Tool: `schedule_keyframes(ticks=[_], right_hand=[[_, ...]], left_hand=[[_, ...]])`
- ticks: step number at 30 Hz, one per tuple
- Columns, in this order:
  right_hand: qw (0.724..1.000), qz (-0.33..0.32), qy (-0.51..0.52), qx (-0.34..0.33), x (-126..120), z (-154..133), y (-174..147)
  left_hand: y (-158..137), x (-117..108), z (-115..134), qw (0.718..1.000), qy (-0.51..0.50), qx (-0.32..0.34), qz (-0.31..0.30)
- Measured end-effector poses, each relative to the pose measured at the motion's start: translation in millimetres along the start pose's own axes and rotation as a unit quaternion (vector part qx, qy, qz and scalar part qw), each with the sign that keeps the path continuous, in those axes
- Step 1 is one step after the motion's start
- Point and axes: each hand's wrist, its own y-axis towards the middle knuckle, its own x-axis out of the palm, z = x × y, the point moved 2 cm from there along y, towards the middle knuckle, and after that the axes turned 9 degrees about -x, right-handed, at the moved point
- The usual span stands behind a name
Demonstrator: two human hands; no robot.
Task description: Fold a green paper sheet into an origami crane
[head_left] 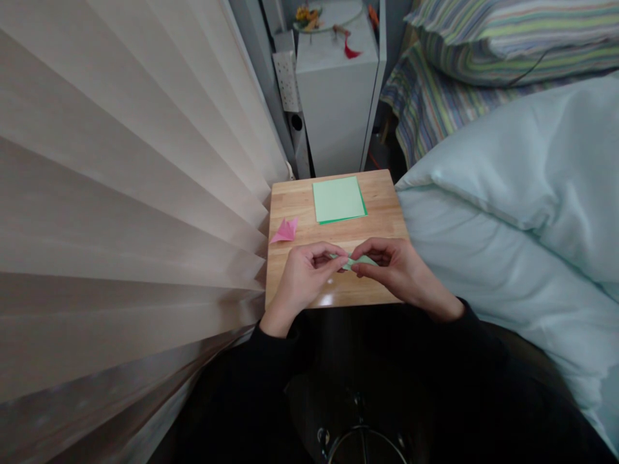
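Between my hands, above the front part of a small wooden table (377, 293), is a small folded piece of pale green paper (366, 260). My left hand (309, 270) pinches its left end between thumb and fingers. My right hand (391, 265) grips the other end the same way, and the fingertips nearly meet. Much of the paper is hidden behind the fingers. A pink folded paper figure (285, 230) lies to the left of my left hand. Farther back, a stack of square green paper sheets (339, 199) lies flat, light green on top with a darker green edge below.
A pleated curtain (145, 180) hangs close along the table's left side. On the right is a bed with a pale blue quilt (507, 193) and striped pillows (532, 38). Behind the table stands a white cabinet (336, 96) with small ornaments on top.
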Motion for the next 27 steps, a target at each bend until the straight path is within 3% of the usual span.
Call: schedule_keyframes(ticks=[4, 8, 14, 18, 22, 27], right_hand=[[0.998, 0.029, 0.056, 0.015, 3, -1, 1], [0.995, 0.083, 0.028, 0.047, 2, 5, 1], [0.997, -0.023, -0.062, 0.051, 2, 7, 1], [0.998, 0.006, -0.065, 0.008, 4, 1, 2], [0.998, 0.047, -0.026, 0.012, 12, 1, 2], [0.999, 0.006, -0.015, 0.031, 21, 5, 1]], left_hand=[[0, 0, 2, 1.000, 0.006, 0.022, 0.009], [1, 0, 2, 0.999, -0.036, 0.015, 0.010], [2, 0, 2, 0.997, -0.050, 0.001, 0.051], [4, 5, -2, 0.993, -0.075, -0.003, 0.095], [4, 10, -11, 0.980, -0.135, -0.019, 0.148], [4, 11, -13, 0.984, -0.131, -0.033, 0.121]])
